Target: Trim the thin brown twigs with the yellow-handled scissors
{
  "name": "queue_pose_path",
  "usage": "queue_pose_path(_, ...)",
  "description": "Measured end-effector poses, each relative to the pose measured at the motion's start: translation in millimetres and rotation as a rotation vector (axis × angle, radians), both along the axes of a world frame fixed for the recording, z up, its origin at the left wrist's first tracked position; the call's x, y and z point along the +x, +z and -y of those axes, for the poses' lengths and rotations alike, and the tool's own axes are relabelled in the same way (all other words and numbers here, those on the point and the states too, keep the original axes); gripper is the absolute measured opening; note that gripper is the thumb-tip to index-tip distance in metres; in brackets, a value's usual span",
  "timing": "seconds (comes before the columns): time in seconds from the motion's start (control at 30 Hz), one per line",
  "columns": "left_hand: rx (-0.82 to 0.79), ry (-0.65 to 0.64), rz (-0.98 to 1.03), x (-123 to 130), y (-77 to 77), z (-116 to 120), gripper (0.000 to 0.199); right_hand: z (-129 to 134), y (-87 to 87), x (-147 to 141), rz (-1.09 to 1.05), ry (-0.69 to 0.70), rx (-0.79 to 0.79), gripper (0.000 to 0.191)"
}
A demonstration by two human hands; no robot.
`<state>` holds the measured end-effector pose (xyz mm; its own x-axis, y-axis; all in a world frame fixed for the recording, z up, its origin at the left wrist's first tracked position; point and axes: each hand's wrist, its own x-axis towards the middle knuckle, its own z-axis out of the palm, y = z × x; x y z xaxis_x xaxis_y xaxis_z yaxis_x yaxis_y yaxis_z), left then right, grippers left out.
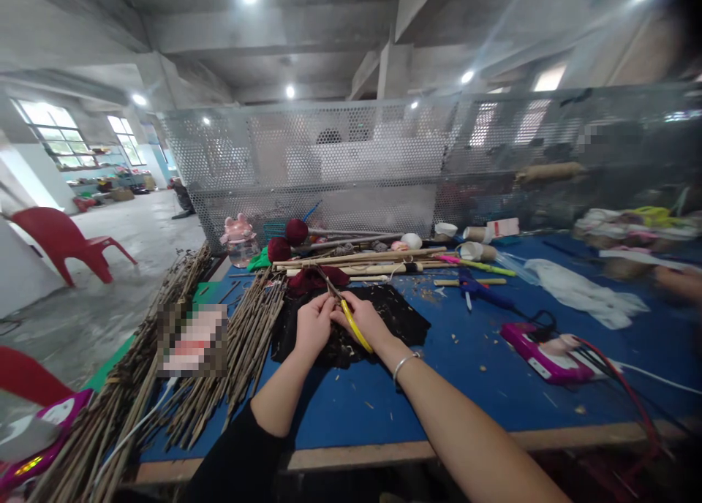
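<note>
Yellow-handled scissors [355, 326] are gripped in my right hand [363, 320], their dark blades pointing up and left over a black cloth [403, 316]. My left hand [314, 326] is closed in a pinch right beside the blades, its fingertips meeting those of my right hand. Whatever sits between the left fingers is too small to make out. Dark red material [299, 281] lies just beyond the hands. To the left of the cloth is a spread of thin brown sticks [249, 335].
A blue glue gun [482, 289] and a magenta power strip [548, 357] lie to the right. Pale rods [373, 256] and dark red balls [297, 232] sit at the back before a perforated metal screen [230, 152]. Another person's blurred hand [680, 284] shows at far right.
</note>
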<state>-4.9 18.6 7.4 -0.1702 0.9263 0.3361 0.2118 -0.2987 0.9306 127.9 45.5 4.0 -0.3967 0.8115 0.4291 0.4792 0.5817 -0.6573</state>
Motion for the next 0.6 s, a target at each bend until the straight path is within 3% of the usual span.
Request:
queue_pose_path(0.33,0.006,-0.019,-0.051,-0.7,-0.8,-0.5,0.03,0.8,1.7,3.2,0.17,-0.08,0.034,0.04)
queue_pose_path(0.6,0.043,-0.046,-0.123,-1.3,-1.8,0.0,0.029,-2.4,2.4,5.3,0.144,0.006,0.065,0.053)
